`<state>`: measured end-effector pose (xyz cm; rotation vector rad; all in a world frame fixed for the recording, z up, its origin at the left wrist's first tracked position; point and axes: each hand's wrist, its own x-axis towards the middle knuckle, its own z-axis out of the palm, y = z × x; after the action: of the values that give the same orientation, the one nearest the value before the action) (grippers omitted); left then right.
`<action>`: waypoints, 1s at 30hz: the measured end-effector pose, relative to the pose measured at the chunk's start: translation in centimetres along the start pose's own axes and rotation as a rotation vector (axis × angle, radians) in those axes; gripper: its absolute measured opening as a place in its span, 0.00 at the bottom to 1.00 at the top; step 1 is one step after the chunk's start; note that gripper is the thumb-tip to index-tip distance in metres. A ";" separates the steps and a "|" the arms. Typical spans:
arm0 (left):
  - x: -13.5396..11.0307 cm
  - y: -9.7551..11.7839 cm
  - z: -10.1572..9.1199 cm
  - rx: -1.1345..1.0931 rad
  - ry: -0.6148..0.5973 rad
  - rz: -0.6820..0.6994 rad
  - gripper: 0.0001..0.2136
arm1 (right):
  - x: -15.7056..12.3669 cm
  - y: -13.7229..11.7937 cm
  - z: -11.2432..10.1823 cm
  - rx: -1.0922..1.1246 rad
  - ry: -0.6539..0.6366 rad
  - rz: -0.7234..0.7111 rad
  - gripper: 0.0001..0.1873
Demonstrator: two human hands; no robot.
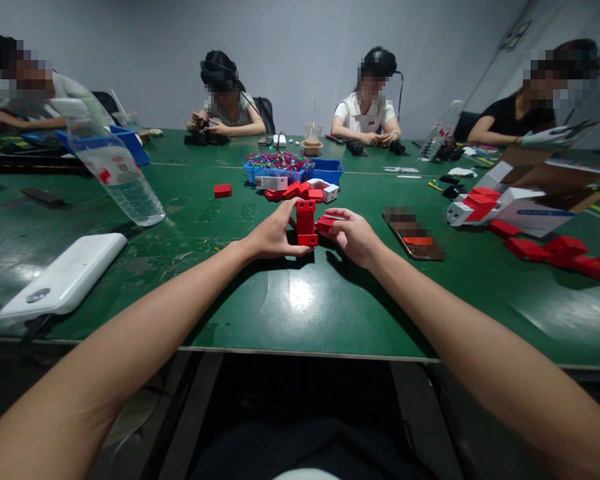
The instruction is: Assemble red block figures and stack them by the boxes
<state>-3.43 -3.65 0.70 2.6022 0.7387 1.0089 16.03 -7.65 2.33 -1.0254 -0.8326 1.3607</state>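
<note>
L hand point(273, 235) grip closed round red block stack point(306, 223), upright w/ base on desk point(300, 300), long axis vertical, on near side of blue bin point(330, 170). R hand point(355, 235) pinches small red piece point(326, 224) just right of stack, almost touching.

The block point(306, 223) is red; the small piece point(326, 224) right of it red; the table point(290, 313) under it dark green; the tray point(333, 170) behind it blue; the case point(67, 273) left of it white.
</note>
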 end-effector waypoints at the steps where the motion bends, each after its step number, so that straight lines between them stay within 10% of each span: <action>1: 0.0 0.0 0.0 -0.001 -0.001 0.004 0.41 | 0.0 -0.1 0.0 0.012 0.004 0.000 0.21; 25: 0.0 0.3 -0.1 -0.015 -0.007 -0.025 0.42 | -0.2 -0.7 0.0 0.030 0.075 0.109 0.01; 30: 0.0 0.2 -0.1 -0.019 -0.003 -0.008 0.42 | 0.1 -0.2 -0.3 0.057 0.034 0.043 0.19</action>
<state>-3.43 -3.78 0.85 2.5821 0.7345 1.0051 16.40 -7.58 2.38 -1.0239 -0.7464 1.3917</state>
